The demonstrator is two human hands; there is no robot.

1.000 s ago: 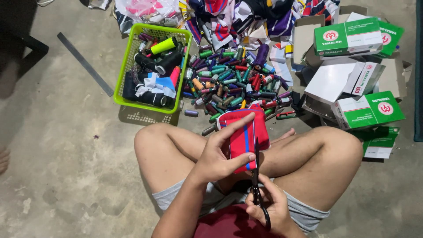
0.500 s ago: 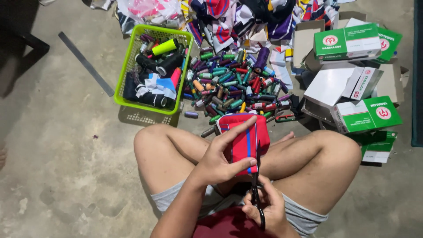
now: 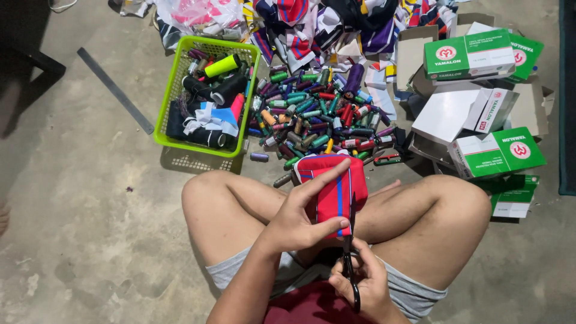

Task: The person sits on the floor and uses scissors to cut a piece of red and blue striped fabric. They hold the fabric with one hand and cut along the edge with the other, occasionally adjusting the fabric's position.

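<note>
The red cloth piece (image 3: 333, 191) with its blue stripe sits above the crossed legs, pinched by the left hand (image 3: 295, 221) — fingers on top, thumb under its lower edge. Just below it, the right hand (image 3: 367, 287) is closed around black scissors (image 3: 348, 258), blades pointing up at the cloth's edge (whether they part is hard to tell). The thumb lies near those blades — a slip could nick it or cut the cloth crooked. Beyond the cloth: thread spools (image 3: 318, 114), a green basket (image 3: 169, 107) and green boxes (image 3: 497, 152).
</note>
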